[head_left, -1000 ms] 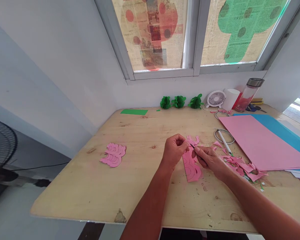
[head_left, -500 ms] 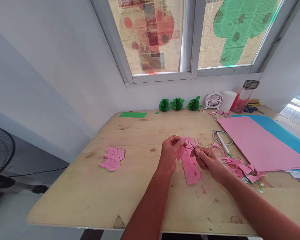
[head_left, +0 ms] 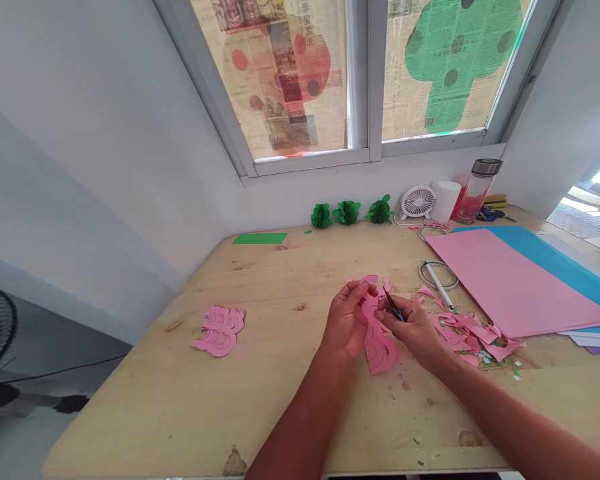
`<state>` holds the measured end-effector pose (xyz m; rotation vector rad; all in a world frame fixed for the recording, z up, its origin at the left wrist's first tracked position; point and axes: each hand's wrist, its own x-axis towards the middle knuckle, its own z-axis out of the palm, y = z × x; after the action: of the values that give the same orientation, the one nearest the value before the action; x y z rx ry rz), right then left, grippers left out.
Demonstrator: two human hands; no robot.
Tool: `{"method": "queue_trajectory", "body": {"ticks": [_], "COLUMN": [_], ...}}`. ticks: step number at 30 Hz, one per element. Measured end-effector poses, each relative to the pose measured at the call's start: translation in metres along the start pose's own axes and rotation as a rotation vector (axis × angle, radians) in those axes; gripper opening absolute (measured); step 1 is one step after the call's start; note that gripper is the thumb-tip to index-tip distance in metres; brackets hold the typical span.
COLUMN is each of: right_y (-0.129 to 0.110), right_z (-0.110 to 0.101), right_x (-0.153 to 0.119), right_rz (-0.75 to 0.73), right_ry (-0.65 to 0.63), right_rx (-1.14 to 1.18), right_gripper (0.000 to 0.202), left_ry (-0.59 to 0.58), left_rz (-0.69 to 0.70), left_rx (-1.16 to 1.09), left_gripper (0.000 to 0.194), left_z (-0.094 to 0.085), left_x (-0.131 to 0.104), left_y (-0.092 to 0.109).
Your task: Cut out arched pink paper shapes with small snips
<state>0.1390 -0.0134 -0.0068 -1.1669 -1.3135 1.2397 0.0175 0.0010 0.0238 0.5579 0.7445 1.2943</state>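
Note:
Pinched in my left hand [head_left: 349,313] is a strip of pink paper [head_left: 381,353] with curved outlines on it, its lower end hanging toward me over the table. My right hand [head_left: 413,327] is closed around small dark scissors [head_left: 394,307], whose tips point up and away beside the paper. The right fingertips are close to the strip's edge; whether they touch it I cannot tell. Off to the left lies a group of cut pink paper pieces [head_left: 220,331] with scalloped edges. Pink paper scraps [head_left: 473,333] are heaped to the right of my right hand.
A white pen [head_left: 439,285] lies across a coiled cable ring. At the right are stacked pink sheets [head_left: 520,287] over blue ones [head_left: 545,257]. Along the wall stand green paper figures [head_left: 347,213], a small white fan [head_left: 418,202] and a glass bottle [head_left: 477,192].
My right hand has turned, so the scissors show more and point upward. The left hand has shifted its hold on the pink strip. The camera view has moved slightly.

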Motion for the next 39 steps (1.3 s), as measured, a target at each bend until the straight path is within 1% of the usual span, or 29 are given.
{"method": "queue_trajectory", "body": {"ticks": [5, 8, 12, 16, 18, 20, 25, 29, 33, 36, 39], "right_y": [-0.011, -0.012, -0.009, -0.007, -0.006, -0.007, -0.007, -0.006, -0.006, -0.006, -0.003], "right_z": [-0.002, -0.005, -0.006, -0.007, -0.007, -0.007, -0.006, -0.005, -0.006, -0.006, -0.007], "right_x": [0.0, 0.001, 0.004, 0.006, 0.006, 0.006, 0.005, 0.006, 0.005, 0.001, -0.002], "right_rz": [0.074, 0.081, 0.081, 0.07, 0.074, 0.077, 0.07, 0.065, 0.067, 0.041, 0.017], "right_ry": [0.03, 0.042, 0.082, 0.149, 0.158, 0.161, 0.166, 0.108, 0.041, -0.033, -0.112], "right_rx": [0.107, 0.136, 0.176, 0.224, 0.262, 0.288, 0.274, 0.244, 0.271, 0.271, 0.288], "right_gripper": [0.026, 0.025, 0.026, 0.028, 0.029, 0.031, 0.028, 0.028, 0.026, 0.026, 0.029], "left_ry": [0.025, 0.023, -0.01, -0.075, -0.1, -0.099, -0.047, 0.0, 0.092, 0.14, 0.164], "left_rz": [-0.02, 0.001, 0.045, 0.005, -0.019, -0.025, 0.007, 0.05, 0.158, 0.233, 0.274], "left_rx": [0.015, 0.156, 0.356, 0.468, 0.495, 0.503, 0.47, 0.417, 0.371, 0.328, 0.276], "left_gripper": [0.024, 0.024, 0.024, 0.023, 0.023, 0.022, 0.02, 0.019, 0.016, 0.012, 0.011], "left_z": [-0.001, -0.003, -0.005, -0.006, -0.006, -0.006, -0.005, -0.003, -0.002, -0.002, -0.002], "left_x": [0.0, 0.001, 0.003, 0.002, 0.002, 0.002, 0.003, 0.002, 0.002, 0.002, 0.001], "left_y": [-0.001, -0.001, -0.001, -0.002, -0.004, -0.006, -0.007, -0.005, 0.0, 0.003, 0.006]}}
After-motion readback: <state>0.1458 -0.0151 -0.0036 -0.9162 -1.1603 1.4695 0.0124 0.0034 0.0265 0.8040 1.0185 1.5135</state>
